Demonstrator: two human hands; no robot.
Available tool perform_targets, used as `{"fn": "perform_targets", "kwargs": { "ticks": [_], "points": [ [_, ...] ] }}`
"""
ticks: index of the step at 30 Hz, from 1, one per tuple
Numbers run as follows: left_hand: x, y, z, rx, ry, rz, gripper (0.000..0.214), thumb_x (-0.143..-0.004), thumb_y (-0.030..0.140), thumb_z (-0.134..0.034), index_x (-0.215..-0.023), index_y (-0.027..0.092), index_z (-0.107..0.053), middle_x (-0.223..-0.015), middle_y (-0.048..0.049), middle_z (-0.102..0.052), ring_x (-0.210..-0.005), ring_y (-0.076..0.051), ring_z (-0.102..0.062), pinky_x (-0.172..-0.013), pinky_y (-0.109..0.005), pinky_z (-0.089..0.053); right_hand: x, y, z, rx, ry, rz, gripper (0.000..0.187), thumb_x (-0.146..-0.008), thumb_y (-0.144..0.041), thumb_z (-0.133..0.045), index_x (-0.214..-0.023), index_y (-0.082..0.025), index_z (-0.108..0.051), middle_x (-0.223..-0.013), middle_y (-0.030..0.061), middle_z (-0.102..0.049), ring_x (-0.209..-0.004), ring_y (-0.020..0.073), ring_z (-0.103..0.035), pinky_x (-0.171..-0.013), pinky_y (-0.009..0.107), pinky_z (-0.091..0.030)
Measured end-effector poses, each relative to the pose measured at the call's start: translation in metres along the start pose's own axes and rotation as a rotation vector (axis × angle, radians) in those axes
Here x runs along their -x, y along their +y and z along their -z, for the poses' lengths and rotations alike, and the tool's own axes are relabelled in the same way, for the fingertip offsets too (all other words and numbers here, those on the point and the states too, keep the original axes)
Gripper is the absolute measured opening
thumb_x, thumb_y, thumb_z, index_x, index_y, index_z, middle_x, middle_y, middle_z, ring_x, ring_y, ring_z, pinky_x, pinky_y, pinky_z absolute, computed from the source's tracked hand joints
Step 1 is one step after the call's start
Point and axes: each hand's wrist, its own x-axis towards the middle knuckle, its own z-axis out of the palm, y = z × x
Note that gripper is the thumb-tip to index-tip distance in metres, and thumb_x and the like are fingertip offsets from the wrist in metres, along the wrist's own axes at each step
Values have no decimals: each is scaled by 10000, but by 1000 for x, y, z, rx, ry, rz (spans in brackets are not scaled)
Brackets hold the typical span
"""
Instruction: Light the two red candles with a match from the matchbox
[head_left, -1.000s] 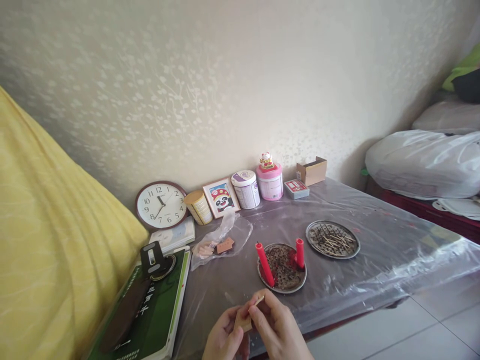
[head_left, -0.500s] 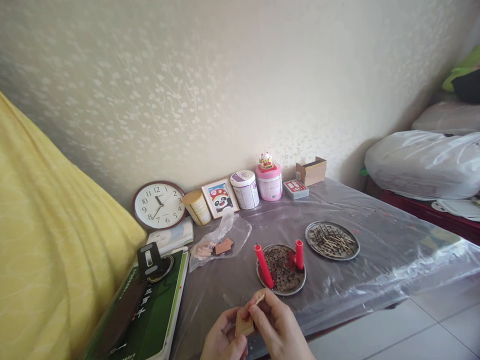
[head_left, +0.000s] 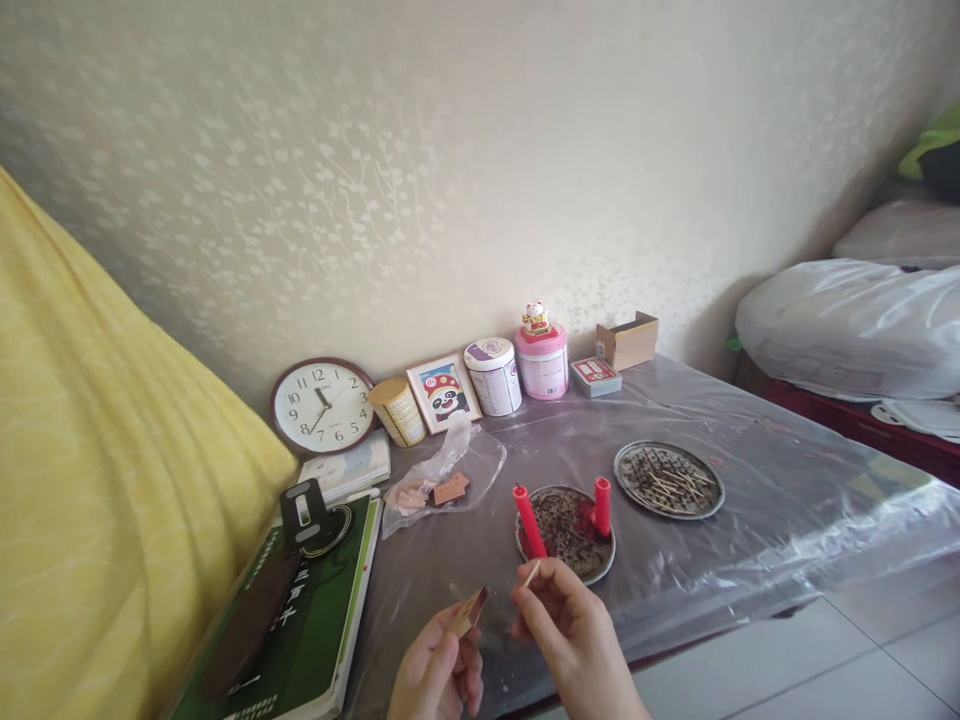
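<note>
My left hand [head_left: 437,660] is closed around a small tan matchbox [head_left: 468,614], tilted with its dark side strip facing right. To its right, my right hand [head_left: 566,625] pinches a thin matchstick [head_left: 532,573] between thumb and fingers; no flame shows on it. Just beyond the right hand stands a round metal plate [head_left: 566,575] stained with dark residue and red wax. On it are two red candles, a leaning one [head_left: 529,522] on the left and a shorter upright one [head_left: 602,507] on the right, both unlit. The left candle's foot is hidden behind my right hand.
A second metal plate [head_left: 720,505] holds several loose matchsticks. A plastic bag [head_left: 491,465] with small boxes lies left of the candles. Along the wall stand a clock [head_left: 322,405], tins, a picture frame [head_left: 442,393] and an open carton [head_left: 628,343]. A green book [head_left: 330,620] lies at left.
My hands have moved apart. The right hand has lifted away slightly up and right with the matchstick, and the left has turned the matchbox on edge, a little to the left.
</note>
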Motion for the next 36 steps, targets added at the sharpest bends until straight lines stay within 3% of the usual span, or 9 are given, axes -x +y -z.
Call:
{"fn": "perform_targets", "kwargs": {
  "ticks": [4, 8, 16, 22, 27, 30, 36],
  "points": [
    [0, 0, -2, 37, -3, 10, 468, -603, 534, -781, -948, 219, -768, -705, -43, -657, -416, -92, -475, -334, -222, -345, 0, 5, -1, -51, 32, 37, 300, -817, -402, -658, -1027, -210, -564, -734, -19, -548, -595, 133, -553, -547, 237, -494],
    [1, -1, -3, 49, -6, 12, 466, -608, 525, -782, -951, 209, -767, -711, -46, -651, -429, -93, -472, -346, -226, -355, -1, 7, 2, -3, 60, 61, 310, -829, -411, -642, -1055, -214, -562, -748, -6, -591, -578, 136, -573, -523, 232, -502],
    [3, -1, -5, 54, -5, 0, 449, -609, 524, -783, -916, 196, -771, -714, -45, -649, -425, -88, -476, -347, -221, -351, 3, 2, 4, 182, 87, 107, 252, -877, -432, -571, -945, -193, -609, -754, 28, -671, -521, 130, -618, -521, 210, -488],
    [5, 0, -9, 23, 15, -23, 426, -626, 524, -771, -886, 188, -769, -634, -27, -618, -422, -88, -459, -359, -219, -342, 8, -5, 5, 359, 92, 223, 183, -895, -357, -564, -864, -195, -645, -641, 2, -634, -544, 136, -619, -539, 193, -473],
    [8, 2, -15, 14, 44, -47, 422, -611, 529, -778, -848, 180, -766, -615, -22, -604, -414, -84, -443, -356, -215, -326, 8, -7, 6, 403, 91, 347, 118, -898, -279, -567, -857, -200, -645, -746, 14, -656, -552, 118, -616, -547, 182, -482],
    [9, 3, -18, 6, 73, -57, 421, -619, 526, -774, -850, 174, -760, -611, -20, -596, -420, -83, -437, -366, -213, -325, 8, -7, 5, 427, 98, 402, 101, -890, -252, -576, -852, -197, -651, -682, 1, -647, -530, 115, -610, -531, 174, -479],
    [11, 6, -21, -20, 42, -32, 440, -626, 537, -762, -858, 164, -749, -570, -8, -563, -429, -87, -426, -383, -217, -317, 12, -8, 2, 454, 49, 430, 97, -885, -232, -579, -838, -204, -659, -694, 1, -671, -510, 105, -609, -517, 168, -480]
  ]
}}
